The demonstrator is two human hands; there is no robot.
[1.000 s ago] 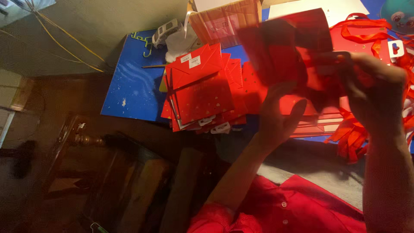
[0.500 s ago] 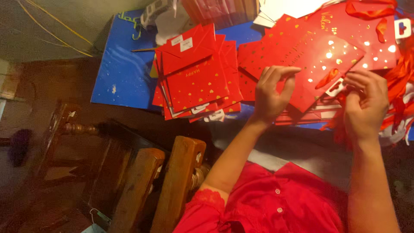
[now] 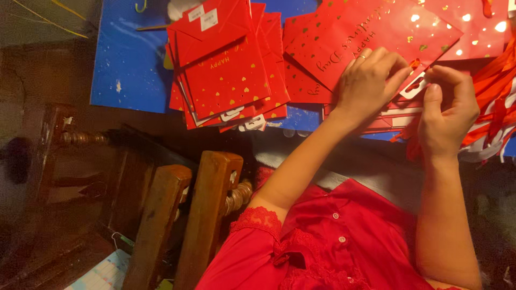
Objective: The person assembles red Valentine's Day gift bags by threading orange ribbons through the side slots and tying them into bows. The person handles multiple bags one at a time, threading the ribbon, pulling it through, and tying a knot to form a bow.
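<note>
In the upper right of the frame, one red gift bag (image 3: 371, 27) lies flat, its long axis slanting from lower left to upper right. The left hand (image 3: 371, 80) presses on its lower edge with fingers curled, and the right hand (image 3: 449, 115) pinches the white tag (image 3: 415, 88) there. One fanned stack of red bags (image 3: 228, 70) lies at upper centre; its count is unclear.

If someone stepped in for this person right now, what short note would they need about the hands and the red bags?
Left hand: rests flat on the top red gift bag, holding it down.
Right hand: fingertips pinch at the white tag and red ribbon handle at that bag's edge.
A pile of flat red bags lies to the left on the blue sheet; loose red ribbons lie to the right.
Done: cannot tell how many bags are finished.
Left: the tag and handle on this bag are in hand.
</note>
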